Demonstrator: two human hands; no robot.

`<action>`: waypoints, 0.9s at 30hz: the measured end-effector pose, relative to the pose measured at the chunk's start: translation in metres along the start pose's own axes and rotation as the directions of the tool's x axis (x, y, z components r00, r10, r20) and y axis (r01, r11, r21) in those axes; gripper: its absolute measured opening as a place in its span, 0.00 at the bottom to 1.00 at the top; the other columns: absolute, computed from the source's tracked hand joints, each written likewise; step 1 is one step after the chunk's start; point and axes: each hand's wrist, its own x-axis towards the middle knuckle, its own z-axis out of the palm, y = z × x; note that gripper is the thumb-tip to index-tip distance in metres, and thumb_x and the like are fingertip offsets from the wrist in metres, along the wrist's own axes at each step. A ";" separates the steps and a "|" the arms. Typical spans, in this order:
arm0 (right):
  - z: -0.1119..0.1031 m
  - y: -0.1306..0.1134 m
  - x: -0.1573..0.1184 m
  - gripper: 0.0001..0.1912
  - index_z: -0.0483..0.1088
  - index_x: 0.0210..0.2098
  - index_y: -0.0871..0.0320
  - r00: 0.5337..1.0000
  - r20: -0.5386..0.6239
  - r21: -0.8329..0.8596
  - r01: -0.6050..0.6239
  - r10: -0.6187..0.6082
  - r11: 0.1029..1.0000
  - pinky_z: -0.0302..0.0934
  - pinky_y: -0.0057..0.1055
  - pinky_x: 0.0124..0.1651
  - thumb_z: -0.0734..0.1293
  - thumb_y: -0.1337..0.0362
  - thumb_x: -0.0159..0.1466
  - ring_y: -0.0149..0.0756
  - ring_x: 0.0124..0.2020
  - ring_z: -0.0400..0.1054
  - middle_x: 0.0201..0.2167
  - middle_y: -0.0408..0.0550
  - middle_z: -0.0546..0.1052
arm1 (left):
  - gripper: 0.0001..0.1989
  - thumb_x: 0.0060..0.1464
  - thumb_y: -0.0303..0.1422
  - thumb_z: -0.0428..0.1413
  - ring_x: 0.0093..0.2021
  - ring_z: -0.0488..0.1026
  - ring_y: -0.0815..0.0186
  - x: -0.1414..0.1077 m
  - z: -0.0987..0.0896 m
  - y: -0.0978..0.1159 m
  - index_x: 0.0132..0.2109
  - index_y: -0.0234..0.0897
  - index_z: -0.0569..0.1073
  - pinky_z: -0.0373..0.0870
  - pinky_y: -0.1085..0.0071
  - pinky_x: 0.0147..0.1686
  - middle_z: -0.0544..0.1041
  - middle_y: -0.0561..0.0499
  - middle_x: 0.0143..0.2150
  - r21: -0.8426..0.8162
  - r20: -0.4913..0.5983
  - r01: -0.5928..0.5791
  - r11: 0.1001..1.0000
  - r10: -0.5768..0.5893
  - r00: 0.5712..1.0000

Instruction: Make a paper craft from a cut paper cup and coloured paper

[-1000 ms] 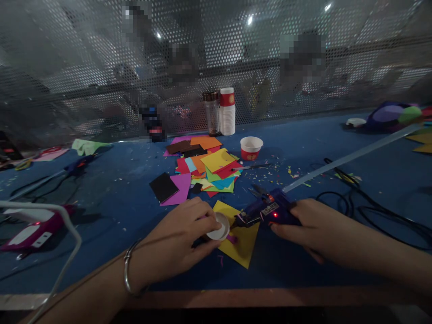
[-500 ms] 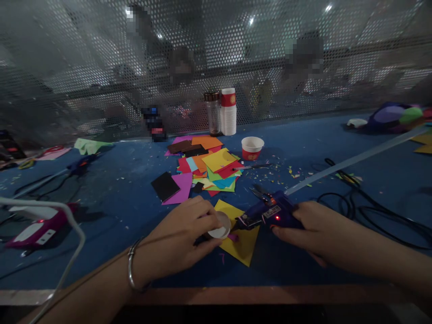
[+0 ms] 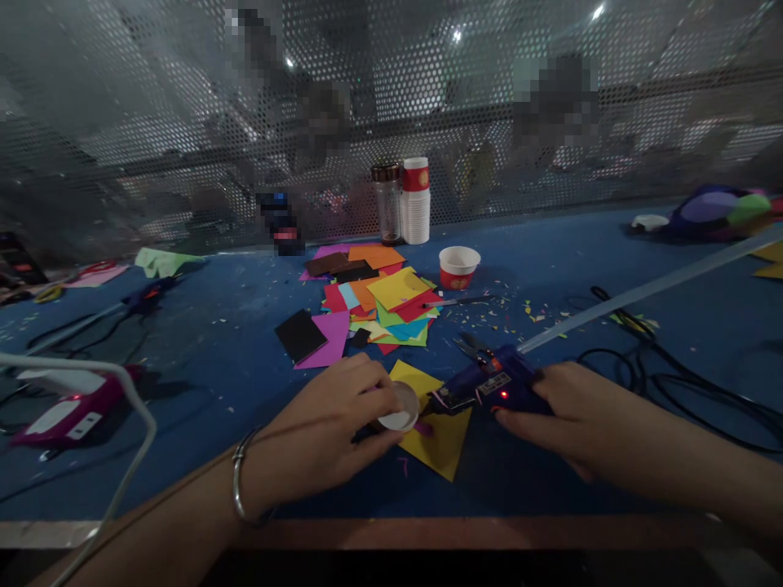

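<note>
My left hand point(image 3: 346, 412) is closed round a paper cup point(image 3: 400, 408), its round white end facing up and its side mostly hidden by the fingers. My right hand point(image 3: 566, 416) grips a blue hot glue gun point(image 3: 498, 383) with a red light lit and a long clear glue stick point(image 3: 624, 302) sticking out behind. The gun's nozzle points left, right beside the cup; whether it touches cannot be made out. Under both lies a yellow paper sheet point(image 3: 449, 444), with a small purple piece point(image 3: 423, 428) by the cup.
Coloured paper point(image 3: 397, 289) is piled ahead, with scissors point(image 3: 474, 346) and a pen point(image 3: 458, 301) nearby. A red-and-white cup point(image 3: 458, 267), stacked cups point(image 3: 417, 212) and a bottle point(image 3: 387, 212) stand farther back. Black cables point(image 3: 648, 367) lie right; a power strip point(image 3: 77, 416) sits left.
Both hands, the cup and the glue gun stay in almost the same place. The whole view has shifted very slightly.
</note>
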 end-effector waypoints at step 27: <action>-0.001 0.002 0.013 0.18 0.65 0.20 0.56 0.993 -0.084 0.020 -0.082 0.084 0.996 0.51 0.24 0.16 0.63 0.55 0.63 0.29 0.11 0.60 0.08 0.40 0.65 | 0.07 0.62 0.34 0.54 0.40 0.69 0.63 -0.001 0.002 -0.003 0.44 0.40 0.76 0.67 0.66 0.40 0.75 0.49 0.42 0.026 -0.045 -0.023 0.999 0.024 0.999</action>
